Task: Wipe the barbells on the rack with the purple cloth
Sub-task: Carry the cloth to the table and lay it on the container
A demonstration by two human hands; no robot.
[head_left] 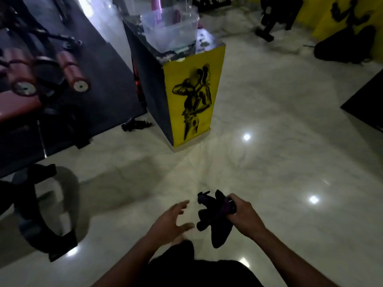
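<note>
Right hand: right hand [241, 216] grips the purple cloth [215, 222] by a bunched fold near the fingers; the rest of the cloth hangs down, dark and crumpled, over the floor.
Left hand: left hand [172, 221] holds nothing, fingers spread wide, palm turned toward the cloth, just beside it but not touching.
Task's thing: cloth is in hand, low in the view in front of the person's body. No barbells and no rack can be made out; the dim shapes at the far edge are too dark to name.
Step in hand: most likely readying the cloth while walking to the rack. Wiping has not begun, as far as these things lie.
Doing it well: bring the free hand to the hanging end and fold the cloth into a flat pad, so a broad face meets the bar instead of a loose tail that drags or snags. Keep the grip firm in the right hand while the left smooths.
Edges: a yellow pillar [192, 96] with a black figure painted on it stands ahead to the left, a clear plastic bin [170, 30] on its top. A leg machine with red roller pads [72, 69] sits further left on a dark mat [112, 75].
Open room: glossy marble floor [279, 141] runs wide to the right of the pillar; that side gives the freest path.
Risk: the polished floor looks slick, and the light is poor.
</note>
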